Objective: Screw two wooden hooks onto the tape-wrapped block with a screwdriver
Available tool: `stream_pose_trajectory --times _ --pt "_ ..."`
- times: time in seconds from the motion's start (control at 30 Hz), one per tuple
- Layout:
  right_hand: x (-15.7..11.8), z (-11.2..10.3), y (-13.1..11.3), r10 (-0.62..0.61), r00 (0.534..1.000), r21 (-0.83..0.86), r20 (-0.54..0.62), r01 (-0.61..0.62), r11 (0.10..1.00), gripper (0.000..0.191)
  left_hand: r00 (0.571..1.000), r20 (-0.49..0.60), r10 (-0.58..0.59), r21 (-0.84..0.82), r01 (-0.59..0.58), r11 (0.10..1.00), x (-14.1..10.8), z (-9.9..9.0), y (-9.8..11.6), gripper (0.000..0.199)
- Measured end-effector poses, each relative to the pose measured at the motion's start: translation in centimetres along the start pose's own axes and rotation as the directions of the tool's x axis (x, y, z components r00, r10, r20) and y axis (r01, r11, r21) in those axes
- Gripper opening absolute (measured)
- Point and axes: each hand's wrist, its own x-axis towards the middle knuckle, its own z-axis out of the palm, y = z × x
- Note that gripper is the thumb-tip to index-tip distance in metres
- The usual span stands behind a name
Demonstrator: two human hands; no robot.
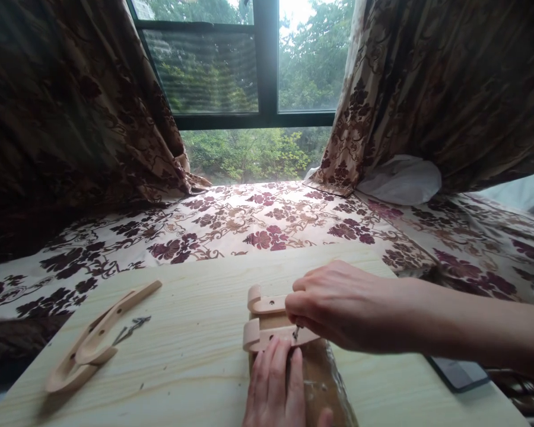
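My right hand [329,305] is closed, its fingertips pinching a small metal screw [296,332] that stands over a hole in the nearer wooden hook [262,339]. My left hand [276,385] lies with its fingers stretched out, their tips against this hook's near edge, close to the screw. Beneath the hook is a narrow brown board [323,385] with a worn, rough right edge. A second wooden hook [267,304] lies across the board's far end, partly hidden by my right hand; a dark hole shows in it.
On the left of the pale wooden table [191,344] two more curved wooden hooks [93,344] overlap, beside several loose screws [133,327]. A phone-like flat device [460,373] lies under my right forearm. Behind are a floral cloth [267,219], a white bag [400,181], and curtains around a window.
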Motion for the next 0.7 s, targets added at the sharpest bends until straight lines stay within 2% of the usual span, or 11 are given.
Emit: stream_pose_trajectory --times 0.2,0.3,0.43,0.53,0.7 --pt "0.6 1.6 0.4 0.161 0.98 0.013 -0.117 -0.161 0.987 0.022 1.0 0.005 -0.022 0.027 0.021 0.999 0.6 -0.3 0.2 0.052" --pt "0.8 1.0 0.2 0.188 0.977 0.002 -0.099 -0.188 0.982 0.018 1.0 -0.022 -0.02 0.027 0.02 0.999 0.9 -0.6 0.2 0.05" --pt "0.5 -0.5 -0.1 0.091 0.996 0.002 -0.007 -0.091 0.996 0.004 1.0 -0.012 -0.005 0.026 0.005 1.0 0.5 -0.6 0.1 0.052" --pt "0.2 -0.9 -0.1 0.003 1.0 0.021 0.019 -0.004 1.0 0.009 1.0 -0.002 -0.004 0.005 0.004 1.0 -0.1 -0.1 0.1 0.057" --pt "0.4 0.2 0.3 0.036 0.999 0.041 -0.007 -0.036 0.998 0.013 0.995 0.008 -0.096 -0.079 0.097 0.992 -1.1 0.9 0.5 0.06"
